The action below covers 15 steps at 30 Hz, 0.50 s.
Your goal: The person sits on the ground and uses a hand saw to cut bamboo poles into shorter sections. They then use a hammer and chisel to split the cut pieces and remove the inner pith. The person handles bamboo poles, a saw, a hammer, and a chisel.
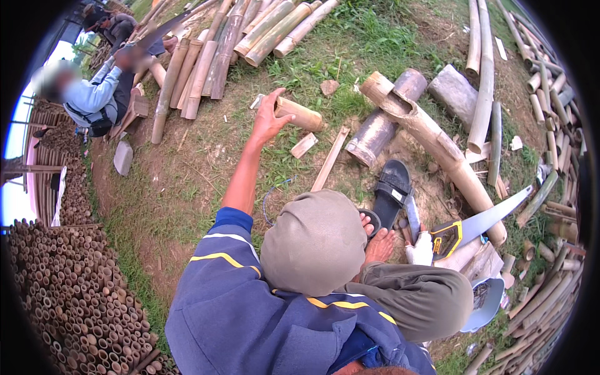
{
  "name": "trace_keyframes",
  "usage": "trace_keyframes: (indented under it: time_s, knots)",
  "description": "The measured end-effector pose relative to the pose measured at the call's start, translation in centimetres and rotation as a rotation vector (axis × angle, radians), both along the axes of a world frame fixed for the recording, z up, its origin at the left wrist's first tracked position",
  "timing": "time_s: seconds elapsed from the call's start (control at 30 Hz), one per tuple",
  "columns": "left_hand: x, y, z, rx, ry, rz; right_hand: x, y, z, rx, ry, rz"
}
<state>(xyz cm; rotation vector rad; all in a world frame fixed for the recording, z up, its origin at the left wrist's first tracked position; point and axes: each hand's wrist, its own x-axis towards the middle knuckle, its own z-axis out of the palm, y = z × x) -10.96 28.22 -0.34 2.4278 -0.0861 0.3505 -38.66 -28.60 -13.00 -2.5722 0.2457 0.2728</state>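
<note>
My left hand (270,119) reaches out at the upper middle with thumb and fingers spread at the left end of a short bamboo piece (303,114) lying on the ground. The thumb overlaps the piece's near side, but a firm grip does not show. By my bent knee, my right hand (420,249), in a white covering, is closed on a knife, whose wide grey blade (412,215) points away from me. The knife's handle is hidden. Just right of that hand rests a handsaw (494,219) with a yellow and black handle.
A notched bamboo pole (437,140) lies across a thick dark bamboo section (378,134). A blue bucket (486,306) stands at my right. Bamboo lengths (209,56) lie at the far left, near a co-worker (94,97). Stacked bamboo (75,294) fills the lower left.
</note>
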Motion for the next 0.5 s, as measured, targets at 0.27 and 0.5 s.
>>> trace_keyframes:
  time_s: [0.27, 0.5]
  knots:
    - [2.8, 0.4, 0.2, -0.059, 0.079, -0.097, -0.5, -3.0, 2.8, -0.166, 0.166, 0.086]
    - [1.8, 1.7, -0.6, -0.366, 0.041, -0.004, 8.3, -5.0, 22.4, -0.518, 0.133, 0.411]
